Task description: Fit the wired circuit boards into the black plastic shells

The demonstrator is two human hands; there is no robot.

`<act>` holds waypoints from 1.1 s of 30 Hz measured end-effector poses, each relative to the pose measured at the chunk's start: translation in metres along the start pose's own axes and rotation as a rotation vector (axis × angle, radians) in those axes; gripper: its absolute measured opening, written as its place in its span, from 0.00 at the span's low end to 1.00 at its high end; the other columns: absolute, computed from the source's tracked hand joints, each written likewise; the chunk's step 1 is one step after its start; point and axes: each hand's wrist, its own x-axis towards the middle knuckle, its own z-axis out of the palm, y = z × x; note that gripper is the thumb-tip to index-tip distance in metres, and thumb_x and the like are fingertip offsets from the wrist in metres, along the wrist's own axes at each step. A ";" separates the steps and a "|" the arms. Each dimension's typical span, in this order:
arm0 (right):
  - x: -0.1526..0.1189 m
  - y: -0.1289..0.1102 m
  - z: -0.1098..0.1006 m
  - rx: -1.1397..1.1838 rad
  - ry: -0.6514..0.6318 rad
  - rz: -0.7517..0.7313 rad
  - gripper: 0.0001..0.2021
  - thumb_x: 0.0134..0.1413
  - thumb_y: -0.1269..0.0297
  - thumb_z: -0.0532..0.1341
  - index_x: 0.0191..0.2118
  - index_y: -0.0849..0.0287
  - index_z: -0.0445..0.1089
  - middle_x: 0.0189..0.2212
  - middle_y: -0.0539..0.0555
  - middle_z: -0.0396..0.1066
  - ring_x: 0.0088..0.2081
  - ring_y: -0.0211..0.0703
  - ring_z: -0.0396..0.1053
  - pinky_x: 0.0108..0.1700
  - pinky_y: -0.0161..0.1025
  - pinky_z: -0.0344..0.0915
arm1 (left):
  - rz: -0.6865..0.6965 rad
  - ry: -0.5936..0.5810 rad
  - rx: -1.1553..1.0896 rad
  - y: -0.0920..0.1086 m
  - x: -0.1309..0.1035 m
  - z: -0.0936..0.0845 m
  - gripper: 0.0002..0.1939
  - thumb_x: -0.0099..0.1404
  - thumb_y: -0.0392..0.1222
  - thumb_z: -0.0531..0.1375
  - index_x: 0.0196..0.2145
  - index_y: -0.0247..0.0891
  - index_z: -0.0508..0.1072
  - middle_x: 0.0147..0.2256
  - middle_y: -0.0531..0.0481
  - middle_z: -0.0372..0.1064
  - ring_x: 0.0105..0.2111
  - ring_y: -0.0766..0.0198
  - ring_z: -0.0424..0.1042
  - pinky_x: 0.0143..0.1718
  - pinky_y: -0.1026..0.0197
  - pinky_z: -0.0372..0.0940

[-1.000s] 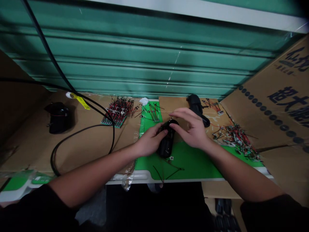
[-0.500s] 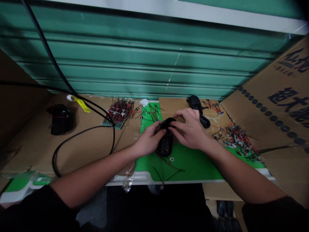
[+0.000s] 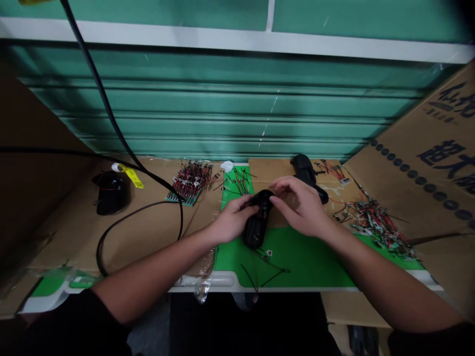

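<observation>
In the head view, our left hand (image 3: 232, 220) held the long, glossy black plastic housing (image 3: 256, 231) just below the centre of the frame, over the green surface with a white rim (image 3: 311, 259). Its thumb lay on the housing's face and its other fingers went round the far side, so the piece was pinched at its upper half. Our right hand (image 3: 302, 207) was at the upper end: the thumb tip was at the edge, the forefinger curled above it with a small gap showing. We could not tell whether anything fine was caught between those fingers.

To our minds, this work wanted a steady left grip and light right fingertips, since a hard push on the upper end might have tilted the housing. It seemed wise to keep the left thumb clear of the opening, and to mind the thin dark wires (image 3: 285, 270) just below the housing, which could have snagged or been trapped.

Against the earlier frame, our right thumb and forefinger had eased apart; there they had closed in more tightly over the upper end. Our left hand kept much the same hold. The view itself had shifted, so the surface, the dense bundle of red and black wires (image 3: 189, 183) and the black angular plastic part (image 3: 306, 170) all sat lower and farther right in the frame.
</observation>
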 end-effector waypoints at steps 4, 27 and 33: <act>0.000 0.004 0.005 0.113 -0.091 0.187 0.10 0.69 0.56 0.67 0.50 0.53 0.72 0.35 0.52 0.78 0.28 0.42 0.72 0.30 0.40 0.68 | -0.006 -0.012 0.003 0.000 -0.003 0.002 0.20 0.63 0.48 0.72 0.50 0.37 0.81 0.44 0.46 0.80 0.43 0.56 0.76 0.48 0.54 0.68; -0.009 -0.009 0.036 0.440 -0.130 0.525 0.18 0.65 0.47 0.65 0.51 0.53 0.70 0.23 0.47 0.73 0.19 0.43 0.70 0.22 0.38 0.62 | 0.059 0.145 1.532 0.064 -0.040 0.019 0.28 0.64 0.47 0.66 0.58 0.32 0.71 0.46 0.33 0.80 0.41 0.39 0.82 0.38 0.46 0.74; -0.004 -0.005 0.012 0.280 -0.056 0.401 0.16 0.65 0.52 0.66 0.51 0.54 0.71 0.26 0.48 0.74 0.23 0.41 0.68 0.26 0.39 0.62 | -0.199 0.679 1.544 0.102 -0.028 -0.072 0.33 0.69 0.49 0.65 0.63 0.25 0.63 0.50 0.23 0.76 0.48 0.33 0.80 0.46 0.41 0.74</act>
